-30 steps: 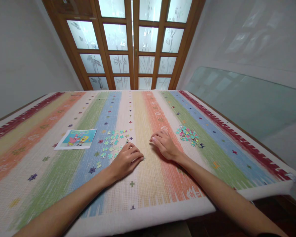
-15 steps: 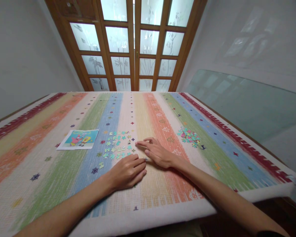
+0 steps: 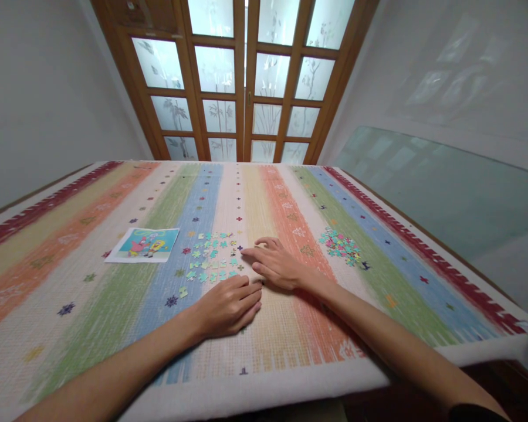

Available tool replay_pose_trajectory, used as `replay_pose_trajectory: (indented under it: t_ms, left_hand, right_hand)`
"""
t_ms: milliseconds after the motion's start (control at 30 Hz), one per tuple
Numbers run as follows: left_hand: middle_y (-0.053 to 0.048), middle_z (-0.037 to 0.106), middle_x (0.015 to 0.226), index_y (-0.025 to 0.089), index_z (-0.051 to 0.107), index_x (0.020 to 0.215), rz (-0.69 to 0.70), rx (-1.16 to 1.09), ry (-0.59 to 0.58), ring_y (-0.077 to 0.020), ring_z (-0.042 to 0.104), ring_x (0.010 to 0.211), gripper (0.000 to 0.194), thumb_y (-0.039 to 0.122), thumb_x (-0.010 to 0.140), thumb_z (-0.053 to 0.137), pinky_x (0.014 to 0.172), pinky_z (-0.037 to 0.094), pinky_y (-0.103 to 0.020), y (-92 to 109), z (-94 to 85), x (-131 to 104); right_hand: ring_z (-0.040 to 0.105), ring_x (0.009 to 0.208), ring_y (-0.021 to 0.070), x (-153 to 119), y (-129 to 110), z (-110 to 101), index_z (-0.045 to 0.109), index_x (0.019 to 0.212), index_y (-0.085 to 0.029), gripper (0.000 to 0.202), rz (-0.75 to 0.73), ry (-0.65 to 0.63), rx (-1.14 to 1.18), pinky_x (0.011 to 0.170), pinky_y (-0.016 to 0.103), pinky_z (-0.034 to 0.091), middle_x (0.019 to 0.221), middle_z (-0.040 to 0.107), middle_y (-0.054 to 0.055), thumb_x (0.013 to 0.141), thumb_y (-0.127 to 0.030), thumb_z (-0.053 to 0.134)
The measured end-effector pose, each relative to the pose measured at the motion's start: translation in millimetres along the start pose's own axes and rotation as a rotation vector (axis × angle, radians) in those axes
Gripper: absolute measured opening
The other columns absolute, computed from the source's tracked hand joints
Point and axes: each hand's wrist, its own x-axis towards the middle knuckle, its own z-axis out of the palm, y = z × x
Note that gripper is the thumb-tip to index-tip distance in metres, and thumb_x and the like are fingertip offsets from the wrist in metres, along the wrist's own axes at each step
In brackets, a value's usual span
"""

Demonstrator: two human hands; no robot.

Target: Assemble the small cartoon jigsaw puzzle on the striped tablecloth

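- Two hands, close together at frame centre, over the cloth [image 3: 273,334] on the bench [image 3: 264,395]. L hand [image 3: 231,305] curled, palm down; can't tell if it's pinching a pc. R hand [image 3: 279,266] loosely open, index out toward the puzzle pcs; can't see what's under it.
- Laid-out puzzle pcs [image 3: 213,254] sit loose just L of centre, right by the knuckles of L hand. Main risk imo: a sleeve-less wrist or knuckle drags thru & scrambles the rows, b/c nothing pins them.
- Hands nearly touching, so fingers could bump & flick a pc away.
- Mixed heap [image 3: 339,245], R of centre: pcs overlap, so a careless R forearm swing could scatter it.
- Lone pc [image 3: 183,292], lower L of centre, near L wrist. Easy to sweep off or overlook, esp. w/ the cloth's printed motifs being abt pc-sized.
- Ref. picture [image 3: 145,245], L of centre: flat, loose paper; a nudge could shift it.
- Cloth might ruck up if a forearm pulls it, taking pcs along.
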Motion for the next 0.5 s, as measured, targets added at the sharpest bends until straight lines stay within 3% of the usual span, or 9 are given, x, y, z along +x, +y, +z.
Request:
replay_pose_trajectory:
  t_ms: [233,500]
  left_hand:
    - [-0.010,0.074,0.092,0.013,0.070,0.099,0.005,-0.025,0.028,-0.0217,0.064,0.083,0.025,0.014,0.104,0.046,0.079,0.054,-0.038,-0.9,3.3,-0.7]
    - [-0.011,0.077,0.101,0.011,0.070,0.103,0.018,0.035,0.037,-0.0210,0.061,0.078,0.027,0.016,0.106,0.043,0.073,0.054,-0.037,-0.1,0.8,-1.0]
  right_hand:
    - [0.036,0.145,0.0333,5.2,-2.1,10.8,0.046,0.156,-0.024,0.062,-0.057,-0.035,0.013,0.115,0.055,0.028,0.155,0.056,0.008,0.111,-0.056,0.016]
    - [0.053,0.121,0.0297,-12.8,7.9,-3.9,0.059,0.140,-0.020,0.049,-0.070,-0.013,-0.058,0.110,0.053,0.034,0.139,0.067,0.010,0.112,-0.045,0.027]
